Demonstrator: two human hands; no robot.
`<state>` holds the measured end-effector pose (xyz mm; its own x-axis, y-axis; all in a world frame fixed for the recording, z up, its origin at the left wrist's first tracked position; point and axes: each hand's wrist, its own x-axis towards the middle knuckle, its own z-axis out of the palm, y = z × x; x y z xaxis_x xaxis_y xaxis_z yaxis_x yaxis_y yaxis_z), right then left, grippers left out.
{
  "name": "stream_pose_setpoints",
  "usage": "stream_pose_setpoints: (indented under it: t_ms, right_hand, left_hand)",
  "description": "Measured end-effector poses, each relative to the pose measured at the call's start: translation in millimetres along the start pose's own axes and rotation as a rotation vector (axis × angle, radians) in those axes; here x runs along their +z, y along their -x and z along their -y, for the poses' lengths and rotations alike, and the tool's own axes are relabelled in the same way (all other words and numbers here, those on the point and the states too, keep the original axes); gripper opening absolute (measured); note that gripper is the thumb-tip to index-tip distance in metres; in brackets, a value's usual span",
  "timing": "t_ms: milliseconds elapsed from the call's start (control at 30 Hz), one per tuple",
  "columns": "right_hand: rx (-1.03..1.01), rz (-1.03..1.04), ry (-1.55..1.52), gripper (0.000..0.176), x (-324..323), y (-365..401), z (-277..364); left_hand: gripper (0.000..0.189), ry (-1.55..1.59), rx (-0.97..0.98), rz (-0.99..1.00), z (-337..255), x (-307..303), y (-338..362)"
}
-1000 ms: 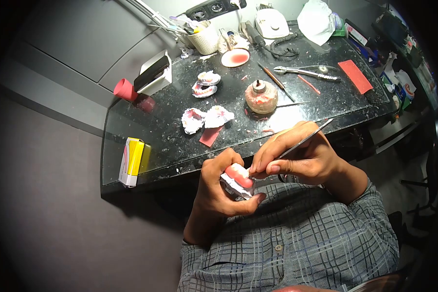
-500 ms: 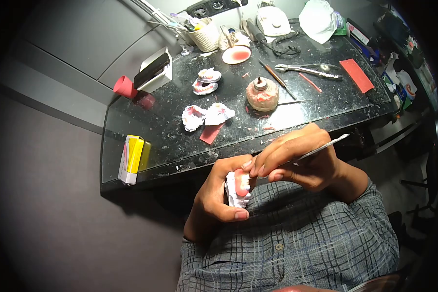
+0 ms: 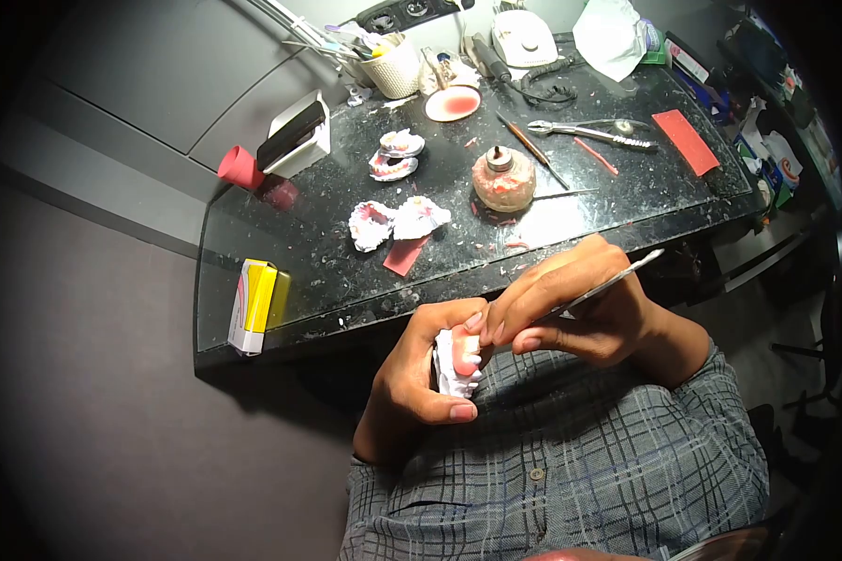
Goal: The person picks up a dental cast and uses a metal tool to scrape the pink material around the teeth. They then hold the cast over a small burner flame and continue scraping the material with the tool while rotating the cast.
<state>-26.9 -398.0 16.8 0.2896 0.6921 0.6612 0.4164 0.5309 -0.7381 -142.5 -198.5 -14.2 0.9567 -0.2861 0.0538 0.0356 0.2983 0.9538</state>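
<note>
My left hand [image 3: 416, 369] is wrapped round a white dental cast [image 3: 445, 366] with a pink wax base [image 3: 463, 353] and several teeth on it. Its thumb lies along the lower edge of the cast. My right hand [image 3: 575, 304] holds a thin metal instrument [image 3: 616, 279] that slants up to the right. The fingertips of my right hand touch the upper end of the pink wax, beside the left index fingertip. The lower end of the instrument is hidden by the fingers.
On the black table [image 3: 318, 271] stand a round burner [image 3: 504, 179], more casts [image 3: 419, 218], pliers [image 3: 594, 136], a brown-handled tool [image 3: 526, 138], a pink wax sheet [image 3: 686, 142], a yellow-white box [image 3: 253, 307], a red cup [image 3: 240, 166] and a tool holder [image 3: 392, 69].
The outer end of the instrument has swung slightly left and up. My right fingers have shifted a little at the wax. The left hand stays nearly still.
</note>
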Motion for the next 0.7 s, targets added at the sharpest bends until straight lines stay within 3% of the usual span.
stream_pose_setpoints:
  t_ms: [167,267,333,500,633,700]
  right_hand:
    - [0.039,-0.056,-0.004,0.011,-2.7,1.9,-0.2]
    - [0.053,-0.120,0.038,0.012,-2.9,2.5,1.3]
    - [-0.071,-0.202,0.234,0.015,-2.7,2.3,0.2]
    - [-0.288,-0.349,0.196,0.020,4.5,14.7,-21.7]
    - [-0.115,-0.281,0.320,0.022,10.6,17.4,-6.3]
    - [-0.181,-0.232,0.396,0.021,12.1,8.4,-7.0]
  left_hand:
    - [0.055,0.025,0.020,0.001,-1.1,2.7,-0.2]
    - [0.049,-0.181,0.173,-0.254,-3.3,9.1,-1.6]
    - [0.047,-0.356,0.190,-0.405,-6.8,17.0,-3.1]
    - [0.051,-0.530,0.283,-0.499,-3.1,18.7,-5.9]
    - [0.053,-0.638,0.259,-0.544,-4.2,20.1,-4.2]
    - [0.055,-0.638,0.269,-0.542,-3.8,19.9,-5.1]
